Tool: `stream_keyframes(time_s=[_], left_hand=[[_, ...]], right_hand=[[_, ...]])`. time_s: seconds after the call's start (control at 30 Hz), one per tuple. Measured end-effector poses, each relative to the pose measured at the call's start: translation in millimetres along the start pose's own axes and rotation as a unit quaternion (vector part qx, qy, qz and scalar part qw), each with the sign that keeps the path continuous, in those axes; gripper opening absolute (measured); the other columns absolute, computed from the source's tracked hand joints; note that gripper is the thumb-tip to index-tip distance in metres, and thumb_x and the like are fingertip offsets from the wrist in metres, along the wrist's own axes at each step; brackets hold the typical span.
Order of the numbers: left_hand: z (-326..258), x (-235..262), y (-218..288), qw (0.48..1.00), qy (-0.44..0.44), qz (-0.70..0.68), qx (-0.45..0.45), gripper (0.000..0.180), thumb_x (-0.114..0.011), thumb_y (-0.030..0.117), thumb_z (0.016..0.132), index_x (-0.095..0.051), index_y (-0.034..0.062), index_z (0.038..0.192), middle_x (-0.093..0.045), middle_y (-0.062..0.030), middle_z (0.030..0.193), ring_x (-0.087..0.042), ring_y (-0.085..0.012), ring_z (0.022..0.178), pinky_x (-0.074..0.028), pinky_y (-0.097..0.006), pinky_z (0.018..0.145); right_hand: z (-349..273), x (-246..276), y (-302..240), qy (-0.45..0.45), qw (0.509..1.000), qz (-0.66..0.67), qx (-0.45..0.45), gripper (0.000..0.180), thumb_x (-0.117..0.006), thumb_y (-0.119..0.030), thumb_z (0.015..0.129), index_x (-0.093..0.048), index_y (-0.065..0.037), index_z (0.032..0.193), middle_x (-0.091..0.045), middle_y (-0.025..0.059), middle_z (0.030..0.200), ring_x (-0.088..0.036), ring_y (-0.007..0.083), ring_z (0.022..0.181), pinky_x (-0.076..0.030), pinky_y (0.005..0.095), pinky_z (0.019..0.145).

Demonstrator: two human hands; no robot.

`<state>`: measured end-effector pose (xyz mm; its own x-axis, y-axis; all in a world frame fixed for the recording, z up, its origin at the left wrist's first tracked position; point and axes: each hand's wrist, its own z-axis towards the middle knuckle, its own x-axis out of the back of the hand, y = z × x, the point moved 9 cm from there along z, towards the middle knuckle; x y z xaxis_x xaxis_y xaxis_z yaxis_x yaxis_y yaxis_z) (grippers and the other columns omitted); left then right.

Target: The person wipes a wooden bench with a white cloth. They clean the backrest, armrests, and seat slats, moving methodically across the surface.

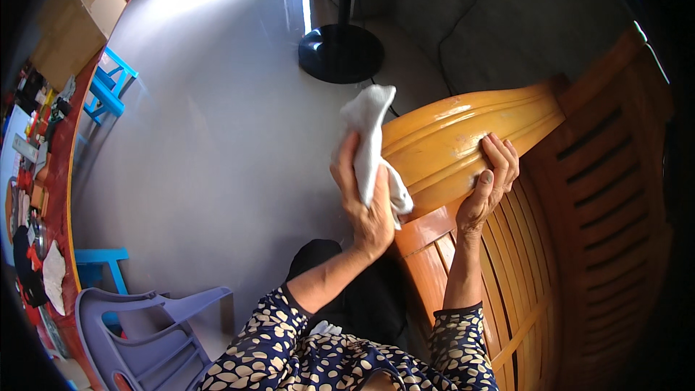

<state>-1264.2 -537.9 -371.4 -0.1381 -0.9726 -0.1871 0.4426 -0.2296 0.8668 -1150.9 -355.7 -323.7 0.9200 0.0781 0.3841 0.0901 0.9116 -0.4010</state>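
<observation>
My left hand (364,199) is closed around a folded white cloth (370,141), with its lower end hanging beside the front end of a wide wooden armrest (463,134). The armrest is glossy, yellow-brown and grooved along its length, and belongs to a wooden bench (517,261). My right hand (494,181) lies on the near side of the armrest, fingertips on its top and thumb apart from the fingers. Nothing shows inside that hand. Part of the armrest's front end is hidden behind the cloth and my left hand.
A round black stand base (341,53) with a pole is on the grey floor beyond the armrest. A cable (456,25) runs down the wall. At left are a grey-purple plastic chair (148,333), blue stools (108,87) and a cluttered red table (81,152) with cardboard boxes (72,22).
</observation>
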Motion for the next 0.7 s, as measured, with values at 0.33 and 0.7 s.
stream_keyframes(time_s=[0.33, 0.7], left_hand=[[-42.3, 10.3, -45.4, 0.989, 0.038, -0.12, 0.081, 0.028, -0.045, 0.024, 0.099, -0.042, 0.0044, 0.119, -0.054, -0.0045, 0.076, -0.056, -0.0118, 0.062, -0.048, -0.025, 0.05], [-64.9, -50.6, -92.6, 0.984, -0.139, -0.051, 0.099, 0.042, -0.063, 0.032, 0.081, -0.052, 0.0045, 0.111, -0.057, -0.0136, 0.104, -0.054, -0.0323, 0.096, -0.042, -0.041, 0.081]], right_hand=[[-0.6, -3.2, -0.5, -0.004, 1.0, -0.016, -0.001, 0.058, -0.022, -0.045, 0.097, -0.059, -0.005, 0.116, -0.057, 0.0087, 0.122, -0.038, 0.0289, 0.125, -0.02, 0.0421, 0.108], [-0.5, -1.7, -1.7, 0.021, 1.0, -0.007, 0.004, 0.061, -0.019, -0.048, 0.097, -0.06, -0.006, 0.114, -0.057, 0.0093, 0.121, -0.038, 0.0287, 0.125, -0.022, 0.0424, 0.109]])
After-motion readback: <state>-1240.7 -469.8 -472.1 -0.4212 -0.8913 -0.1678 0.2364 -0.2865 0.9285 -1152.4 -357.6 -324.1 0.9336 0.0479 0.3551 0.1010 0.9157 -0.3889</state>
